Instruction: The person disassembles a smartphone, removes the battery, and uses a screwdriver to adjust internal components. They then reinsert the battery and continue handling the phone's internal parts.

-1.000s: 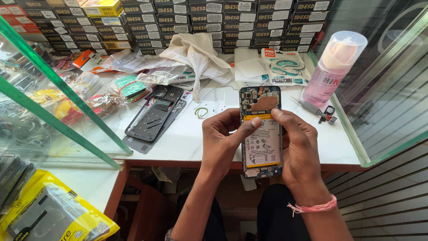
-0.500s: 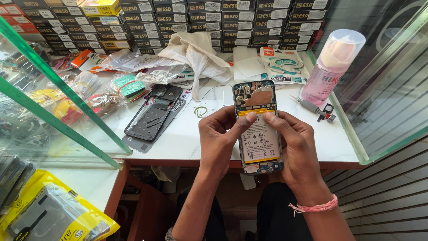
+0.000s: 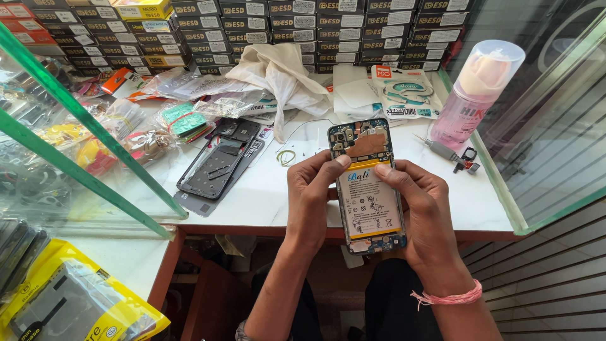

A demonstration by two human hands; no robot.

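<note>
I hold an opened phone [image 3: 366, 189] with its back removed, white battery and circuit board exposed, upright over the white counter's front edge. My left hand [image 3: 310, 189] grips its left side, thumb pressing near the top of the battery. My right hand [image 3: 421, 205] grips the right side, thumb tip on the battery's upper edge. A pink thread band circles my right wrist.
A black phone back frame [image 3: 218, 165] lies left on the white counter [image 3: 265, 202]. A pink liquid bottle [image 3: 475, 95], a small tool [image 3: 451, 155], a white cloth [image 3: 281, 76], packets and stacked boxes [image 3: 303, 25] fill the back. Glass panels stand on both sides.
The phone and both hands have stayed nearly in place; the phone rose slightly and my thumbs shifted on the top of the battery.
</note>
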